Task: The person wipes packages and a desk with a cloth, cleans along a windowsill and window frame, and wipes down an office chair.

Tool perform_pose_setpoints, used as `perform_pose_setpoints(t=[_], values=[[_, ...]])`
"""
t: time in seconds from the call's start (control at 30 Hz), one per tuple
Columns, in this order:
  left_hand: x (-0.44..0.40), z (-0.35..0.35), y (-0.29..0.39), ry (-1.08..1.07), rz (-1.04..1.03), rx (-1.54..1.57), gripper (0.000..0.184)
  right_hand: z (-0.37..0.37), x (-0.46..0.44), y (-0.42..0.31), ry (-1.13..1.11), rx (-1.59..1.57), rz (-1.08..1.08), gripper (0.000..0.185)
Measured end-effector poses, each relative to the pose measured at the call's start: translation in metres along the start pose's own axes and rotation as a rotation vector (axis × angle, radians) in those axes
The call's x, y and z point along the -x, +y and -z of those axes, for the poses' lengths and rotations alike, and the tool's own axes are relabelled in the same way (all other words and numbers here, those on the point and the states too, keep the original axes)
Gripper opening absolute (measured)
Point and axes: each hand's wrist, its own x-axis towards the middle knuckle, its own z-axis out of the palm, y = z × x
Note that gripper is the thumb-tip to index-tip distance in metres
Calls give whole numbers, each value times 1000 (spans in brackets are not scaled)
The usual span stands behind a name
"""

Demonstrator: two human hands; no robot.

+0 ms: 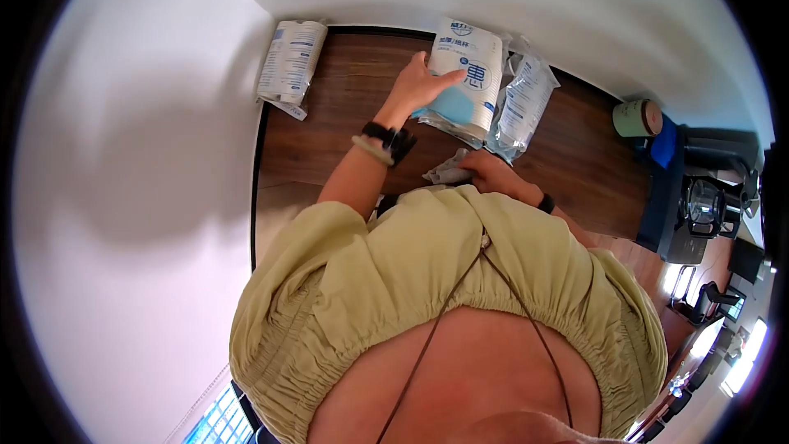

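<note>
My left hand (417, 86) touches the left side of a large plastic-wrapped pack of paper cups (467, 74), its thumb lying over the front and its fingers spread. Against the right side of that pack leans a second clear-wrapped pack (524, 103). Near the front edge of the dark wooden surface, close to my body, my right hand (491, 173) is closed on a crumpled grey cloth (449, 168). A third wrapped pack (290, 64) stands apart in the back left corner.
On the brown wooden surface (353, 74), a green canister (637, 118) stands at the right beside a blue item (664, 145). A black coffee machine with a glass pot (705, 205) is further right. White walls (123, 115) border the back and left.
</note>
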Motion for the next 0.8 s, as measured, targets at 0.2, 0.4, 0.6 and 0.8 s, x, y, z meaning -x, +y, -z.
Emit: perform_pose_setpoints(t=[0.2,0.4,0.6,0.8], values=[[-38,-17,-19,-303,76,361,57,2,13,12,103,-96,-73,39],[-16,9,-26,-135,107,423,58,4,21,10,134,-91,-97,40],[2,154,-62,73,177,470,71,5,17,-3,140,-71,-143,37],[-12,298,-100,248,161,292,65,-1,8,-3,149,-55,-151,32]])
